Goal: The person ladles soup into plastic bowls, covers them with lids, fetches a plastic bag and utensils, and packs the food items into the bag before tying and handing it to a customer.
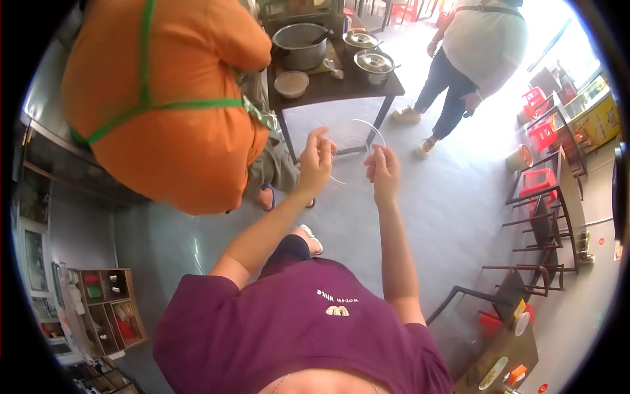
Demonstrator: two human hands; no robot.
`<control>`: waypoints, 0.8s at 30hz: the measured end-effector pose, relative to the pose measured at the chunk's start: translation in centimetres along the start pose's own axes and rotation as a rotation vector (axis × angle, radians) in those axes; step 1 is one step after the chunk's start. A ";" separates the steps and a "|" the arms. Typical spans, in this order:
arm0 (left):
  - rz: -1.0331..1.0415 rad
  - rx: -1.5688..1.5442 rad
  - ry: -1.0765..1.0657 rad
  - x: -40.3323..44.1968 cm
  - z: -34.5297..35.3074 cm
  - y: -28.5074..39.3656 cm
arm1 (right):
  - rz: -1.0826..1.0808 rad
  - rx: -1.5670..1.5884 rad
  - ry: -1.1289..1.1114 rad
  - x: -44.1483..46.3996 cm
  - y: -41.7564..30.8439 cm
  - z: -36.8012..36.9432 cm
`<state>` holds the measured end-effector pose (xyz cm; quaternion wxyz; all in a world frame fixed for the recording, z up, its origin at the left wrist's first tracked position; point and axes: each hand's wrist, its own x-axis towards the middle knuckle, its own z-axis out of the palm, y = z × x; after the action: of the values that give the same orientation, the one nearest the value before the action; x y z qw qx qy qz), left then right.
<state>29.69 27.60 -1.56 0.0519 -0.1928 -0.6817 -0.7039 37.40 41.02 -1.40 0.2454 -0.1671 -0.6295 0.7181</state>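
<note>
In the frame's upper centre, the left hand (317,159) and right hand (384,168) are holding a clear round lid (355,138) in narrow grips, apparently picked up already but not yet set down

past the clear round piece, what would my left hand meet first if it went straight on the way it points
Past the clear round piece, the left hand would probably meet the dark table at its near edge; depth is unclear, so it might pass above.
</note>
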 end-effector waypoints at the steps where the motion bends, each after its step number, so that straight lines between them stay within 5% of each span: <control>1: -0.014 0.003 -0.009 0.8 0.9 -0.8 | 0.020 0.066 0.037 1.1 -0.2 0.0; 9: 0.054 0.332 0.219 13.0 1.8 -12.5 | 0.161 0.101 0.122 15.0 7.5 4.0; 15: -0.077 0.598 0.449 20.5 -1.4 -19.7 | 0.203 -0.060 -0.067 26.1 15.2 10.6; 18: -0.139 0.569 0.597 24.4 -3.3 -24.9 | -0.046 -0.367 -0.102 31.8 20.7 14.0; 24: -0.233 0.811 0.757 30.6 -4.5 -29.1 | -0.121 -0.556 -0.309 40.2 24.5 19.1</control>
<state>-9.19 30.95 -18.42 0.2844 0.1848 -0.8482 -0.4068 -9.67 45.77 -19.88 0.1341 -0.0792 -0.8401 0.5196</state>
